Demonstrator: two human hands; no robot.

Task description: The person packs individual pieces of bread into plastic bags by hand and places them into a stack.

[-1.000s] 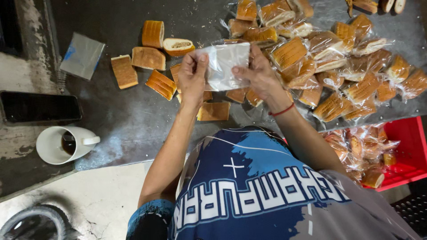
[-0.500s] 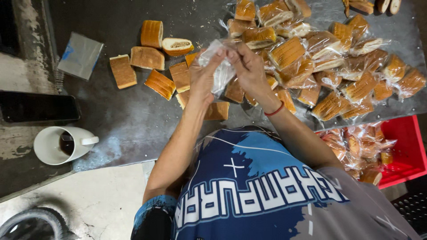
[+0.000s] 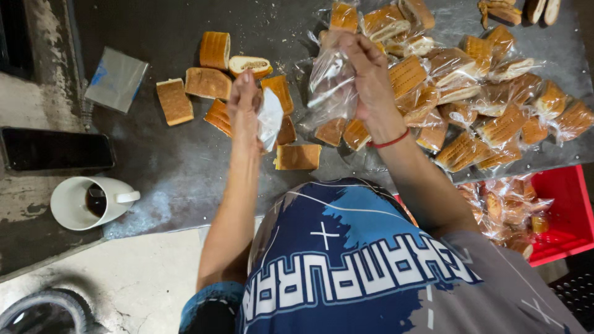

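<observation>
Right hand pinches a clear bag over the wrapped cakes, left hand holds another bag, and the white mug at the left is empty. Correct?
Not quite. The head view shows dark liquid in the white mug. The rest stands: right hand pinches a clear bag; left hand holds another bag.

Clear bags [image 3: 331, 80] — dark phone [image 3: 55, 148]

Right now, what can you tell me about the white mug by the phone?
The white mug stands upright on the dark worktop, left of the person's left arm and just below the black phone. It looks ceramic, round, with a short handle pointing right. Dark liquid sits low inside. No hand touches it; the left hand is up among the bare bread pieces.
</observation>
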